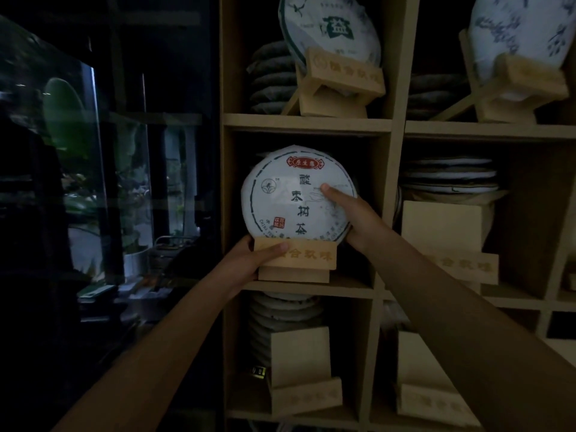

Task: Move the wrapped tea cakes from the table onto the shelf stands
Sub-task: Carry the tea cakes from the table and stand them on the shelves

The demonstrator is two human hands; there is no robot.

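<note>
A round white-wrapped tea cake (290, 198) with red and black characters stands upright on a wooden stand (308, 260) in the middle-left cubby of the shelf. My left hand (255, 257) grips the stand's left end, thumb across its front bar. My right hand (352, 213) holds the cake's right edge, thumb pressed on its face. The fingers behind the cake are hidden.
The wooden shelf (307, 123) has two more wrapped cakes on stands above (330, 29) (523, 35). Bare stands (448, 241) (305, 369) sit in the right and lower cubbies, with stacks of cakes (448, 176) behind. A dark glass cabinet (93, 151) is at left.
</note>
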